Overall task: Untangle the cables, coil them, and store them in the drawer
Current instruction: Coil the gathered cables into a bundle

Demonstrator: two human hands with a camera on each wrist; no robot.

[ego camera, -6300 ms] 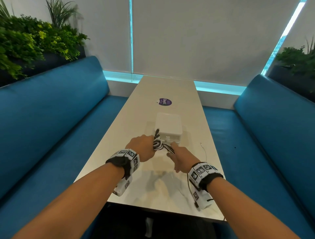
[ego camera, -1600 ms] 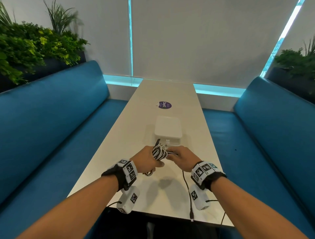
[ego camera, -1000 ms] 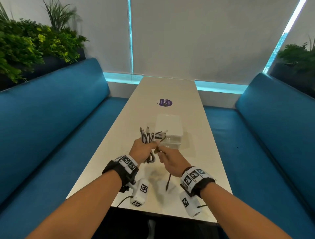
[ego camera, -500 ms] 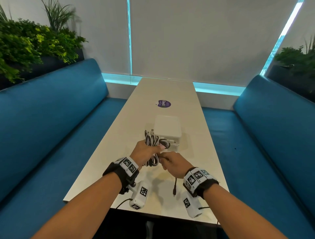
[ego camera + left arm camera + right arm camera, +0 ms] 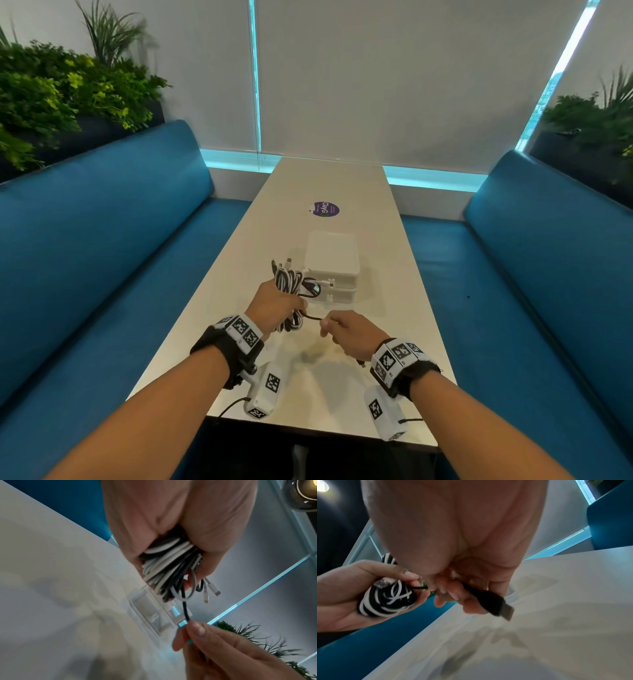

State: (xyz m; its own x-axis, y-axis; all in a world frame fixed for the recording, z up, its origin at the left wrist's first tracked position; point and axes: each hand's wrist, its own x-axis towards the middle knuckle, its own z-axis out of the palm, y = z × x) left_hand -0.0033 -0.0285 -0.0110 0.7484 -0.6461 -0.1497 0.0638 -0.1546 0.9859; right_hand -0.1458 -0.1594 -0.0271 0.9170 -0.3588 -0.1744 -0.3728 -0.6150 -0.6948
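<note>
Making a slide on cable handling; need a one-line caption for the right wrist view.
Right hand holds a black USB cable while the left hand grips the black-and-white cable bundle.

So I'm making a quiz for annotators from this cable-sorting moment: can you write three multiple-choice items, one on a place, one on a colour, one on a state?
1. Where does the white drawer box stand?
A. on the table
B. on the left bench
C. on the floor

2. What colours are the cables in the bundle?
A. red and yellow
B. black and white
C. all green

3. What does the right hand do?
A. lies flat on the table
B. pinches a black cable
C. opens the box

Key: 1 A, the box sits on the table beyond both hands. 2 B, black and white strands show in the left hand. 3 B, its fingers hold the black cable near its USB plug.
</note>
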